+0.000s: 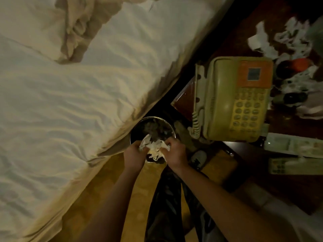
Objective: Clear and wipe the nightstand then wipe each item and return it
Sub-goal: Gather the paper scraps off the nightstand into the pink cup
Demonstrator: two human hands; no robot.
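Head view looks down on a round metal-rimmed waste bin (152, 130) standing on the wooden floor (125, 186) in the gap between the white-sheeted bed (78, 84) and the dark wooden nightstand (288, 137). Crumpled pale scraps lie inside the bin. Over its near rim both hands meet: the left hand (134, 153) and the right hand (174, 152) each curl their fingers round a wad of crumpled white tissue paper (153, 147), holding it just above the bin's opening.

On the nightstand, a beige corded desk telephone (234, 96) with an orange panel sits close to the edge facing the bed, its coiled cord hanging at the near left corner. More crumpled white tissues (272, 39) are scattered toward the far right corner, around small dark objects and something orange, too blurred to identify. Two pale remote controls (295, 154) lie side by side at the near right edge.

A dark patterned trouser leg (167, 206) shows below the hands.
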